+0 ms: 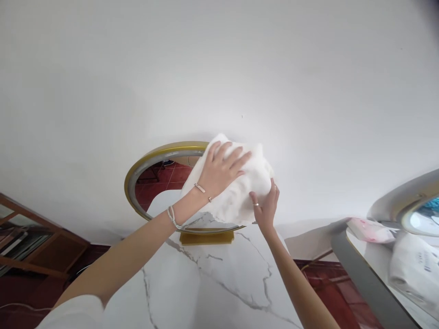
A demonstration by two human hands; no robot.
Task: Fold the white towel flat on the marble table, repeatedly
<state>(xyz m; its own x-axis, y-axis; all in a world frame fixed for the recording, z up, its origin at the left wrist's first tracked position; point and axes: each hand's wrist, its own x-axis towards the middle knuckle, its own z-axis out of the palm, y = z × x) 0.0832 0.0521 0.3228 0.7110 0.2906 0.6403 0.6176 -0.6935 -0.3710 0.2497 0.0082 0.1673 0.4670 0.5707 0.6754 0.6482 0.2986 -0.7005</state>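
Observation:
A soft white cloth (236, 196), perhaps a towel, hangs bunched in front of the right part of an oval gold-rimmed mirror (129, 183). My left hand (221, 169) lies on the cloth's upper part with its fingers spread. At the cloth's right edge, my right hand (267, 205) grips it between the thumb in front and the fingers around the side. The mirror stands on a gold base (206, 238) on a white marble-patterned table (219, 288). Most of the mirror's right half is hidden behind the cloth.
To the right is a second table (363, 269) bearing a pink-and-white tissue pack (372, 229), a white bag (416, 267) and another mirror (408, 214). A wooden cabinet (44, 237) with books stands at the left. Behind the mirror rises a white wall (219, 68).

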